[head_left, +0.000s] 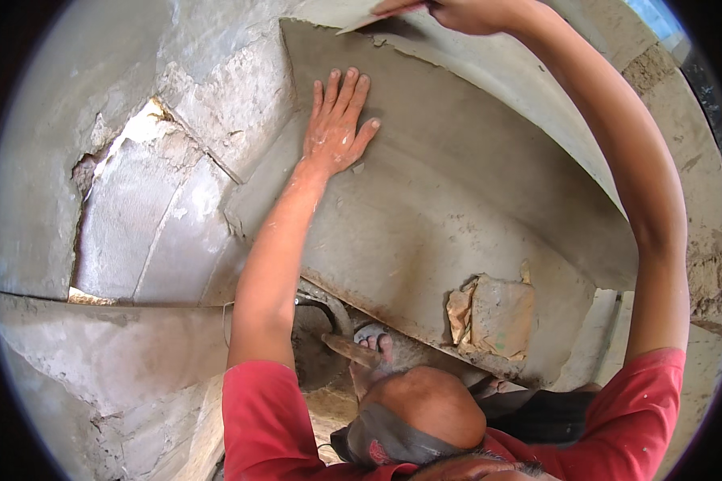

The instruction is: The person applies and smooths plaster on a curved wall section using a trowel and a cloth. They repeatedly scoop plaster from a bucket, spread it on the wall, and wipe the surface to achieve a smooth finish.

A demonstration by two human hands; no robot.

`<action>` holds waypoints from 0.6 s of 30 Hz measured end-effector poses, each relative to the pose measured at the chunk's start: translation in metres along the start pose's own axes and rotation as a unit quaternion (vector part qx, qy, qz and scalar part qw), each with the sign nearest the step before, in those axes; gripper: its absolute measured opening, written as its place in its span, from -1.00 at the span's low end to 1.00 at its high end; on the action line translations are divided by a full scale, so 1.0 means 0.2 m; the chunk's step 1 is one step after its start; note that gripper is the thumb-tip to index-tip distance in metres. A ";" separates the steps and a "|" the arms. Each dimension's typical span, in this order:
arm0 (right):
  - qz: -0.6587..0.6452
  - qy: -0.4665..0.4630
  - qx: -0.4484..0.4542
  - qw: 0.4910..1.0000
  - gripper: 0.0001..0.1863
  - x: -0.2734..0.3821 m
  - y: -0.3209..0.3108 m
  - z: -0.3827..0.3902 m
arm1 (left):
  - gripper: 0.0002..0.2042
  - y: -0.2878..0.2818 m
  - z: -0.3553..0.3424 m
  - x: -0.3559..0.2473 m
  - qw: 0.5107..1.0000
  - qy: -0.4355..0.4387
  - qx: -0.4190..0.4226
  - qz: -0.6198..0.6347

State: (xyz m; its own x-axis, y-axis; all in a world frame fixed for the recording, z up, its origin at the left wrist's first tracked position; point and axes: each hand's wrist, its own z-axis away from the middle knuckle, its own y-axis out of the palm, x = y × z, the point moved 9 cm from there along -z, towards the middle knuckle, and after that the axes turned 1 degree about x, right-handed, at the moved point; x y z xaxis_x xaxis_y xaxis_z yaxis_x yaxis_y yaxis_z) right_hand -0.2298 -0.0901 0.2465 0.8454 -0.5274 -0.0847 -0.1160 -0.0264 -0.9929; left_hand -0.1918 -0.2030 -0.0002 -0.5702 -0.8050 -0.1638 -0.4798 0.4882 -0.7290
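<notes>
My left hand [338, 120] lies flat on a smooth grey cement surface [449, 160], its fingers stretched out and slightly apart, the thumb spread to the side. At the upper edge of the head view, my right hand [473, 14] is bent round a tool with a thin pointed blade, which looks like a trowel [364, 22]. Its handle and part of the blade are cut off by the picture's edge or covered by the fingers. The blade's tip is near the ledge's far rim, close to a rough cement edge.
Brown crumpled paper [501, 317] lies on the ledge's lower part. Left of my arm, the wall [225, 112] has a broken, jagged opening. Below stand a dark round bucket [313, 341] and a wooden handle [349, 347], beside a bare foot [377, 346].
</notes>
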 end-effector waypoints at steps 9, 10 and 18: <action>-0.007 0.032 0.007 0.999 -0.43 0.07 0.01 0.81 | -0.27 -0.01 0.00 0.01 0.999 0.006 -0.047 0.006; -0.013 0.054 0.016 0.998 -0.43 0.07 -0.01 0.90 | -0.25 0.00 0.00 0.01 0.999 0.010 -0.037 0.004; -0.016 0.076 -0.082 0.994 -0.35 -0.01 -0.13 0.70 | -0.20 0.03 0.00 0.01 1.000 -0.009 0.018 -0.021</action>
State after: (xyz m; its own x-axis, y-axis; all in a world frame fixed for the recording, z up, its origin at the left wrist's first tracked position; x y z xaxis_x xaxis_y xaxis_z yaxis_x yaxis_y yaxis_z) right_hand -0.1553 0.0298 0.2603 0.7624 -0.6466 -0.0273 -0.1848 -0.1770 -0.9667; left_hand -0.1967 -0.2007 -0.0049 -0.5375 -0.8307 -0.1453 -0.4782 0.4421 -0.7588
